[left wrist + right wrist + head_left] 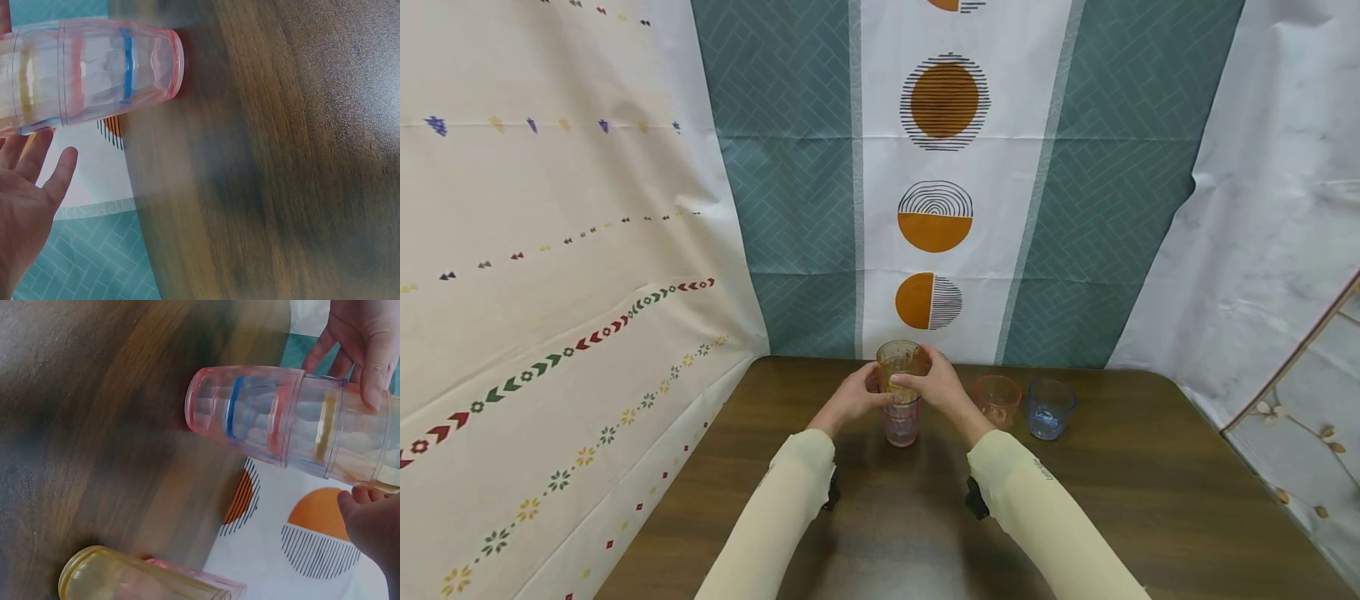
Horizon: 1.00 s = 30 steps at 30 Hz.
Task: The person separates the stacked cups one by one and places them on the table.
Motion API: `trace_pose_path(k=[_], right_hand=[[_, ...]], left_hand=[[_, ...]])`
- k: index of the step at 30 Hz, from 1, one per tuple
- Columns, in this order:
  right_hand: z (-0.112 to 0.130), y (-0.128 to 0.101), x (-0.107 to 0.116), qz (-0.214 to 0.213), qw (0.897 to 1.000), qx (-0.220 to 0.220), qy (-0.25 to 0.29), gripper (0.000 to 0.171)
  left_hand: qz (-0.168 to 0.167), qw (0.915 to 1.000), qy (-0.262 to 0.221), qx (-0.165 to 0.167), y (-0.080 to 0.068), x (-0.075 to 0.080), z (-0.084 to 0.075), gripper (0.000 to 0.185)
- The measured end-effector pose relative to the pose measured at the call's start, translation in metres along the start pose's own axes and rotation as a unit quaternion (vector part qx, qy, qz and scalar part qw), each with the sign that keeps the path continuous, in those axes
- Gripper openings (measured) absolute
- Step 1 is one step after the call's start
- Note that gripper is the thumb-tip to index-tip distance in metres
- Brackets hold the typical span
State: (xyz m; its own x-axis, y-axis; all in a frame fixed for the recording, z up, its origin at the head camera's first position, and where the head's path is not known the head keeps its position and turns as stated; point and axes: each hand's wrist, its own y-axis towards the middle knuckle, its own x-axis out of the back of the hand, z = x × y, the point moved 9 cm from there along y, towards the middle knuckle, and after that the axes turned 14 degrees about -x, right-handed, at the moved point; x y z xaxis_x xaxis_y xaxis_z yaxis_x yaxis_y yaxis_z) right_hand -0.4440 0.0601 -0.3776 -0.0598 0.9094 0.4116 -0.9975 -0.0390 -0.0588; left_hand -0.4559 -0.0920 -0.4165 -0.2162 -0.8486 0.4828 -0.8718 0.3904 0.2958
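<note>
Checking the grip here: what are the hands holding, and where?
Both hands, left hand and right hand, hold the stack of cups by its upper part.

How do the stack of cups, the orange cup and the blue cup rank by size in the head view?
1. stack of cups, clearly tallest, held by the left hand and right hand.
2. orange cup and blue cup: they look alike, no ranking.

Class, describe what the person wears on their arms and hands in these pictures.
Both arms wear long, pale cream-yellow sleeves reaching the wrists. A small black device sits under each forearm. The right sleeve carries small dark lettering. The left hand and right hand are bare: no gloves.
</note>
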Motion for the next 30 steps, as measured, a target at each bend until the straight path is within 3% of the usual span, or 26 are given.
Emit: trace_pose_path(k=[17,25,30], right_hand=[[0.0012,-0.0021,0.0022,0.000,1.000,-0.003,-0.012,0.080],[0.0035,-0.0038,0.0065,-0.008,1.000,0.001,0.015,0.074],[0.0002,-0.0023,0.0059,-0.009,1.000,-0.005,0.021,0.076]], left_hand=[[-0.002,1.0000,0.010,-0.001,-0.0002,0.0008,0.0005,0.076],[0.005,0.9998,0.012,0.017,-0.0025,0.0008,0.0051,0.083],[0.004,0.9999,0.011,0.008,-0.0015,0.0003,0.0038,0.081]])
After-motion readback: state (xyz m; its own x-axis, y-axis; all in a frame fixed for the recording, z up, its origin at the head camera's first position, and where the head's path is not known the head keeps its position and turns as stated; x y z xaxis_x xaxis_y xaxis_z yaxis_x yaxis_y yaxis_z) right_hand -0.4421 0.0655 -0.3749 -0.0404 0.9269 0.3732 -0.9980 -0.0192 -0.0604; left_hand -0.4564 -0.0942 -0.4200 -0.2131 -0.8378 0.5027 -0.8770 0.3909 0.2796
